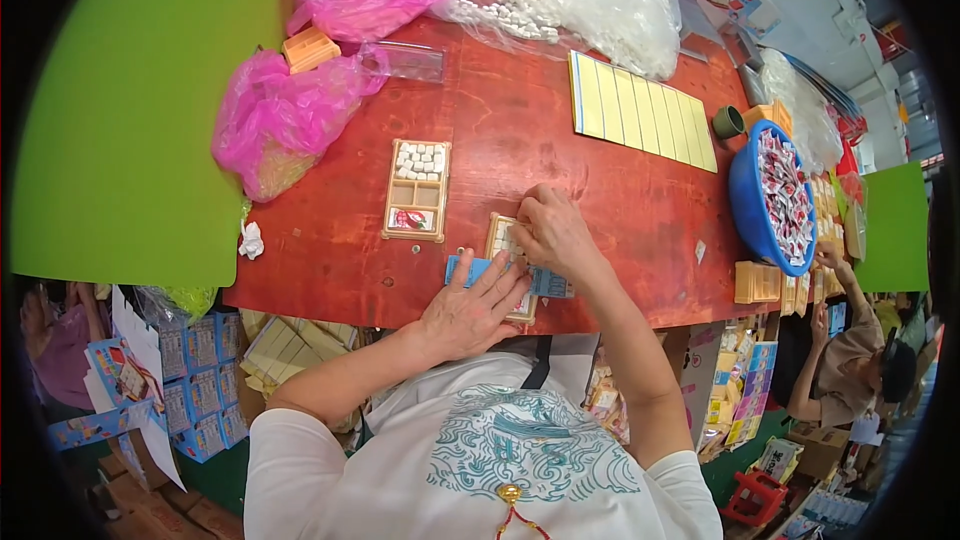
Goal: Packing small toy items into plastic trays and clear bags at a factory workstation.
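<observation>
1. On red table (500,120), near edge: tan tray (494,232) is overlaid by blue card (548,283).
2. Left hand (470,315) is laid on card, fingers spread.
3. Right hand (558,230) is curled over tray's far end; grip can't be told.

Counter (620,230) was red with darker blotches and a wood-grain look. Left tray (415,181) and right tray (491,240) were both light tan; white pieces (420,160) in the left one, plus a red-white-green sachet (411,220). Card (460,270) read light blue with paler print. Top left: two hot-pink bags (290,125), translucent. Ruled sheet (640,105) was pale yellow, striped with thin dark lines. Basin (745,202) was bright blue, its packets (785,190) red and white. Cup (728,121) was dark green, left panel (140,110) lime green. Shirt (540,440) was white with a teal wave-like line print; bell (509,492) gold.
</observation>
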`<action>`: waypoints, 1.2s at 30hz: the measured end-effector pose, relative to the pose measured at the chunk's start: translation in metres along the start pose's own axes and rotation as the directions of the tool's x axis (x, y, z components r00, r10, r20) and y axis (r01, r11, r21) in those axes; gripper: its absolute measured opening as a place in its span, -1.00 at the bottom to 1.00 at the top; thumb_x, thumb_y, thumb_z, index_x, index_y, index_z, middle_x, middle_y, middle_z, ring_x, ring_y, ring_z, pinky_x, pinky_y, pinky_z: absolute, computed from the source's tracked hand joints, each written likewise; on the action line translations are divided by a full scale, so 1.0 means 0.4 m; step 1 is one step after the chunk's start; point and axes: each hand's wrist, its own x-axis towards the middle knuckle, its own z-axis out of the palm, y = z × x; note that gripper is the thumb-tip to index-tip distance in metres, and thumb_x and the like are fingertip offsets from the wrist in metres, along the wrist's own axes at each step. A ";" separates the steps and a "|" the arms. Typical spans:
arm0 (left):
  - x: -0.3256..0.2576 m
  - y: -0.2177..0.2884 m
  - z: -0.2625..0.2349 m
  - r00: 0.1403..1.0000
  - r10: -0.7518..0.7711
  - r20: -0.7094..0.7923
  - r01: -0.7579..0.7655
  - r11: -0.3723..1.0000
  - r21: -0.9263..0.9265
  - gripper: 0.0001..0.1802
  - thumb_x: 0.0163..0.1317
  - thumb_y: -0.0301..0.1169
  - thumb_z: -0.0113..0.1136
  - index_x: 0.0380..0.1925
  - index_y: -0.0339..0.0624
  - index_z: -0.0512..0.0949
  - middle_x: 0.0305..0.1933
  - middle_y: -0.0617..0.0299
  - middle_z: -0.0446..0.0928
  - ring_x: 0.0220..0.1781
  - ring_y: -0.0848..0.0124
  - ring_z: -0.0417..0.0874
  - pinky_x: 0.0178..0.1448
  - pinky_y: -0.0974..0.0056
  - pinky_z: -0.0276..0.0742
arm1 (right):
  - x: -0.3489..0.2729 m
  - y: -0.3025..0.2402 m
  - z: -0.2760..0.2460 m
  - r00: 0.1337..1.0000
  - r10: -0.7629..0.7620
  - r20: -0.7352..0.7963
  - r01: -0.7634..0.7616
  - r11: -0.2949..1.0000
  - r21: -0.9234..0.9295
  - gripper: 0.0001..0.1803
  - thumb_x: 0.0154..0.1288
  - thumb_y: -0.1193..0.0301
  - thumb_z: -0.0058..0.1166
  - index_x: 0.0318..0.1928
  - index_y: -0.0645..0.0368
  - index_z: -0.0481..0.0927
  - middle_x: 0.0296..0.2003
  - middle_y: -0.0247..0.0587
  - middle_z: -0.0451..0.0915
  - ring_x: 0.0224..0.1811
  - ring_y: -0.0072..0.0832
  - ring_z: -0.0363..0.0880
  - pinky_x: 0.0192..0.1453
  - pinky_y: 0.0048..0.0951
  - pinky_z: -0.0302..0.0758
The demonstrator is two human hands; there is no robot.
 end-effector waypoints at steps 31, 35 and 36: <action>-0.034 0.016 -0.022 0.959 0.084 -0.272 -0.105 0.993 -0.062 -0.24 0.08 -0.08 0.20 0.24 -0.28 0.31 0.39 -0.02 0.23 0.51 0.02 0.04 0.46 -0.31 -0.43 | -0.085 0.013 -0.086 0.902 0.195 0.385 -0.430 0.480 0.764 -0.82 0.18 0.41 0.20 -0.28 0.25 0.54 -0.44 -0.40 0.52 -0.38 -0.67 0.45 -0.32 -0.52 0.41; -0.016 0.048 -0.053 0.886 -0.216 -0.410 0.188 0.976 -0.109 -0.40 0.08 -0.23 0.21 0.09 -0.33 0.39 0.26 -0.08 0.34 0.35 -0.05 0.26 0.40 -0.19 -0.11 | -0.105 0.014 -0.105 0.916 0.247 0.315 -0.400 0.545 0.737 -0.85 0.24 0.46 0.17 -0.23 0.25 0.52 -0.37 -0.43 0.53 -0.31 -0.74 0.46 -0.26 -0.60 0.42; -0.006 0.051 -0.051 0.887 -0.217 -0.408 0.189 0.976 -0.107 -0.40 0.08 -0.23 0.21 0.09 -0.33 0.39 0.26 -0.08 0.34 0.35 -0.05 0.26 0.40 -0.19 -0.11 | -0.107 0.007 -0.111 0.928 0.242 0.283 -0.372 0.555 0.744 -0.84 0.25 0.45 0.17 -0.22 0.25 0.52 -0.36 -0.43 0.53 -0.30 -0.73 0.47 -0.25 -0.61 0.43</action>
